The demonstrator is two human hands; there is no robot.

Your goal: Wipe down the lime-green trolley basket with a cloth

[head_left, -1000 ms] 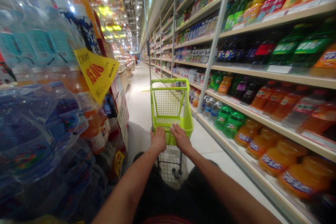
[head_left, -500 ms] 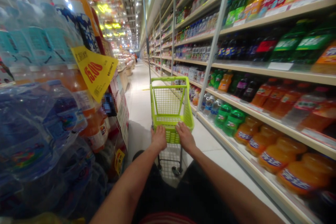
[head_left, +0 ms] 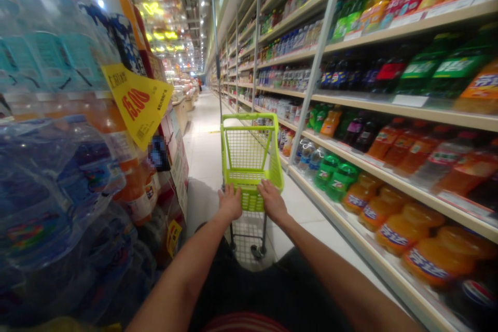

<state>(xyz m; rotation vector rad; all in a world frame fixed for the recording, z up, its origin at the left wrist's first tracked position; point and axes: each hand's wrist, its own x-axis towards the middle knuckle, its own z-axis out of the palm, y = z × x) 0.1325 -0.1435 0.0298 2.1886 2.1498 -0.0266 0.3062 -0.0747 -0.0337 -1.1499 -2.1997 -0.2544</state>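
A lime-green shopping cart (head_left: 252, 178) stands in front of me, with a grid back and dark legs on wheels. No goods show in its basket. At the left of its near edge, my left hand (head_left: 231, 201) holds the rim, fingers slightly apart on top. My right hand (head_left: 272, 200) grips the right part of the same edge, its fingers pointing forward. Both palms and the undersides of the fingers are hidden.
Tall shelves (head_left: 361, 101) of drink bottles line the right side. On the left are stacked bottle packs (head_left: 58, 187) and a yellow price sign (head_left: 138, 106) jutting out. A pale tiled aisle (head_left: 204, 114) runs ahead between them, with a distant person (head_left: 199, 84).
Both hands and the cart have shifted slightly left in view. The shelf bottles and the price sign also sit a little further left. Both hands stay on the cart.
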